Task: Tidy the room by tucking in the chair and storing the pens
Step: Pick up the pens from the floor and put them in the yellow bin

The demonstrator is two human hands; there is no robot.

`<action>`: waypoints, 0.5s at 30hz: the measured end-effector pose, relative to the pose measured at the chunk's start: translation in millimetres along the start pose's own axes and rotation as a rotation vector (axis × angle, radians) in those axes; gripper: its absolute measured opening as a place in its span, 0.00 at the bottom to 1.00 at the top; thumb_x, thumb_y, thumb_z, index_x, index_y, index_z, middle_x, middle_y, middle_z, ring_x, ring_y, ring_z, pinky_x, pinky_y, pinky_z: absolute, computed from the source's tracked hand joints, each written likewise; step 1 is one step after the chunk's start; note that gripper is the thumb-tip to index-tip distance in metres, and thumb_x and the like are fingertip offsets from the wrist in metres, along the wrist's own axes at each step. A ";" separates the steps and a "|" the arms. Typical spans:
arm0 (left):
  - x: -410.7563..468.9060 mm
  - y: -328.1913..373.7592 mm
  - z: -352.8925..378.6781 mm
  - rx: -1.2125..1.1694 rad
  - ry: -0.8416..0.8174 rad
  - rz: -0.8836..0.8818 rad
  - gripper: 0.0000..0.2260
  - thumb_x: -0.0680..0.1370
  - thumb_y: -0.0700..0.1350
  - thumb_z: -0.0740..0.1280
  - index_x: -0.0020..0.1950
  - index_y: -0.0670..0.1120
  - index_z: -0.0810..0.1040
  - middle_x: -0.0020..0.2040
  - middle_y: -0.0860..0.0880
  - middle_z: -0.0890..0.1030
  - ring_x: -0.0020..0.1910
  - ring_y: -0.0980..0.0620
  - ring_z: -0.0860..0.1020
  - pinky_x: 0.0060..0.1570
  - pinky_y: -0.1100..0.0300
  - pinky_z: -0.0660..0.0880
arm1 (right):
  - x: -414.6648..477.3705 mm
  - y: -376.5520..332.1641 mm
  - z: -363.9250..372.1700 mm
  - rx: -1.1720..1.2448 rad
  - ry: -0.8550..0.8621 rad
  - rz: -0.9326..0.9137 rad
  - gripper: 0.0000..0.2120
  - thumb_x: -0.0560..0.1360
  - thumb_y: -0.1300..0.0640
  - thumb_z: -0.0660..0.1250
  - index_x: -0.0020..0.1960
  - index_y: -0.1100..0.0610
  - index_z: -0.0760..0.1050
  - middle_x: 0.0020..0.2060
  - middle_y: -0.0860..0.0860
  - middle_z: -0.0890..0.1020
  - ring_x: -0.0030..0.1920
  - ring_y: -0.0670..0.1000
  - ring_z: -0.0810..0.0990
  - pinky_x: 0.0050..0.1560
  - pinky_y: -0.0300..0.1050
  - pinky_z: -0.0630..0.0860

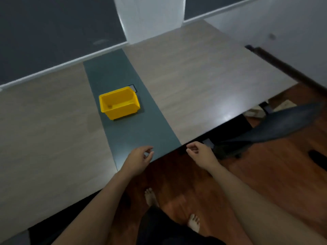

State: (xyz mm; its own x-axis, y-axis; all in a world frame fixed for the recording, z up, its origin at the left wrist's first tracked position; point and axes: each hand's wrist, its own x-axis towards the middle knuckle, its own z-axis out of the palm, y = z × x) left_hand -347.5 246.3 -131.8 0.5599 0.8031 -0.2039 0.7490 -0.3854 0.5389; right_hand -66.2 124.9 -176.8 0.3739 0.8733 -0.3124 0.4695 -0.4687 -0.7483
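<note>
Both hands, left hand (140,157) and right hand (200,152), hang loosely curled, empty, near a boxy yellow plastic bin (119,103).

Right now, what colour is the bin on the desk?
Yellow; the bin shows best in the head view.

A bin (119,103) sits on a strip (134,110) running down the worktop (203,82), at about 11 o'clock from the left hand (139,159). A chair (276,126), blurred, seems partly under the worktop's edge at 2 o'clock from the right hand (200,152). Behind the bin lies a small flat object (133,87).
</note>
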 end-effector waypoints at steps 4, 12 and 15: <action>11.1 52.2 28.1 0.049 -0.116 0.129 0.16 0.85 0.52 0.67 0.71 0.48 0.82 0.62 0.52 0.86 0.50 0.54 0.85 0.52 0.62 0.74 | -55.2 44.6 -32.9 0.102 0.110 0.129 0.12 0.84 0.49 0.69 0.65 0.52 0.80 0.55 0.46 0.82 0.54 0.46 0.82 0.56 0.42 0.78; 48.8 167.2 55.3 0.159 -0.316 0.515 0.16 0.86 0.52 0.66 0.72 0.48 0.81 0.57 0.54 0.86 0.45 0.60 0.82 0.45 0.69 0.75 | -167.5 103.6 -73.3 0.239 0.466 0.394 0.09 0.82 0.52 0.70 0.60 0.53 0.83 0.50 0.45 0.83 0.50 0.44 0.80 0.41 0.25 0.70; 47.6 205.3 71.7 0.201 -0.417 0.627 0.17 0.86 0.53 0.65 0.73 0.50 0.80 0.55 0.59 0.82 0.44 0.63 0.80 0.43 0.67 0.77 | -219.6 119.0 -70.3 0.255 0.576 0.485 0.10 0.82 0.52 0.70 0.61 0.54 0.83 0.52 0.46 0.83 0.52 0.46 0.80 0.41 0.23 0.67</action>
State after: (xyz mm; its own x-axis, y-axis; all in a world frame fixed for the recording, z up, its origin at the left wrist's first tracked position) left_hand -141.6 172.8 -89.6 0.9572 0.1859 -0.2220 0.2759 -0.8180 0.5047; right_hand -36.2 -132.0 -156.1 0.8772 0.3409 -0.3380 -0.0229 -0.6736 -0.7388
